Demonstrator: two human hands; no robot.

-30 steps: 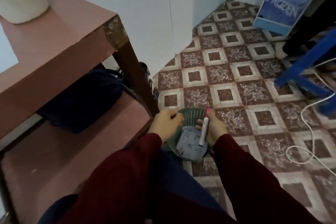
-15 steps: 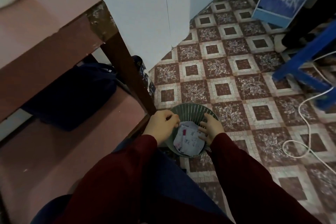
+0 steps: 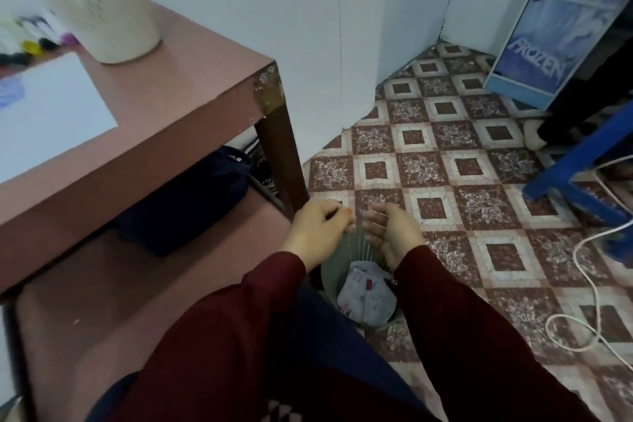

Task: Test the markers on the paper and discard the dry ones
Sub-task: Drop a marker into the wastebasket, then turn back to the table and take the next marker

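Observation:
A green slatted waste bin stands on the floor beside my knee, with crumpled printed paper inside; a small pink-red bit shows on that paper. My left hand hovers over the bin's far rim with its fingers curled, holding nothing I can make out. Just to its right, my right hand is relaxed with the palm turned left, and it is empty. On the brown table lies white test paper with a blue scribble. Blurred coloured markers lie behind it.
A cream container stands on the table. The table leg is close to my left hand. A dark blue bag sits on the lower shelf. A blue stool, a white cable and a printed cabinet are on the right.
My right hand let the pink-capped marker go into the bin. Both hands have since lifted off the bin, and my view has swung up toward the tabletop.

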